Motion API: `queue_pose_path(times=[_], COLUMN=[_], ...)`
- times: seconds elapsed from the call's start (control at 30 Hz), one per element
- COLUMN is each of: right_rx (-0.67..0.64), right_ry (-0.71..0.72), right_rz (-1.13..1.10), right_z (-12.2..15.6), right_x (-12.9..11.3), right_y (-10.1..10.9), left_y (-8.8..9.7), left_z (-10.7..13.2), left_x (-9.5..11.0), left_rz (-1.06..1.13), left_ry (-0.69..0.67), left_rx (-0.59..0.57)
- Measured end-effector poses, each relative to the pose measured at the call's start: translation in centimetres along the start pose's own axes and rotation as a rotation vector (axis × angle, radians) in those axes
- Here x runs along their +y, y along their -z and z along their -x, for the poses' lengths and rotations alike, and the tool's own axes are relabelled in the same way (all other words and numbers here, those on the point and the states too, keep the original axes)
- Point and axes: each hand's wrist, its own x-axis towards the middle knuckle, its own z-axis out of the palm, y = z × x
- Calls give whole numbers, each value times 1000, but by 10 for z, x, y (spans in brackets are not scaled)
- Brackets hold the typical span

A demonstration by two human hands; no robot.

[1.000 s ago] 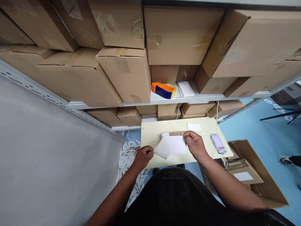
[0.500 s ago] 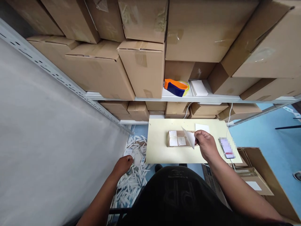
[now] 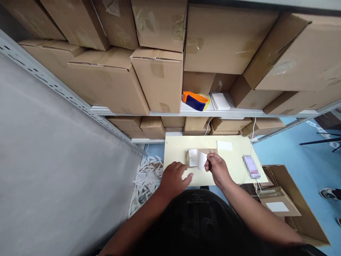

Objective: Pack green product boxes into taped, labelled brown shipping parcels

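A small brown cardboard parcel (image 3: pixel 192 157) lies on a pale yellow board (image 3: pixel 176 151). My right hand (image 3: pixel 217 169) pinches a white label sheet (image 3: pixel 201 160) and holds it over the parcel's right part. My left hand (image 3: pixel 174 179) hovers over the board's near-left edge with its fingers spread and nothing in it, just short of the parcel. A second white label (image 3: pixel 224 145) lies on the board behind my right hand, and a phone (image 3: pixel 250 166) rests on the board's right end.
Shelves of stacked cardboard boxes (image 3: pixel 160 74) fill the back; an orange-and-blue tape dispenser (image 3: pixel 194 100) and a white pad (image 3: pixel 220 101) sit on the shelf. White paper strips (image 3: pixel 145 177) litter the floor at left. An open carton (image 3: pixel 282 202) stands at right. Another person's shoe (image 3: pixel 329 193) shows far right.
My left hand came up from the paper strips on the floor to the board's near edge, now open. My right hand brought the label down and left over the parcel.
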Motion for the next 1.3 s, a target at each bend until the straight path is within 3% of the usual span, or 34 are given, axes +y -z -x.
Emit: queue_pose_path(times=[0.1,0.23,0.37,0.47,0.63,0.77,0.9,1.13,1.3], right_rx=[-17,-67,-64,20,-39,16,80,146,147], right_ry=[-1,11,106,116,92,119,146,280,371], right_rz=[-34,-79,-93,-16,68,99,297,641,1065], right_z=[6,10,5,-1,-6,-9,-24,-76,-100], right_x=[4,6,19,34,48,50,55,78,92], right_y=[-6,1,27,49,72,82,90,96,96], left_y=[-9,-13,-4,6,4,-20,-52,-100,-124], left_z=[-23,-36,-38,-38,-34,-34,-46,-74,-78], left_x=[30,34,32,34,31,23,15,0,-7], left_rz=[-55,-54,204,438,657,641,493,149,-20], left_ry=[-130,-174,-80,-20,64,270,472,508,447], left_rx=[42,69,91,27,-78,-98,-145,-282,-381])
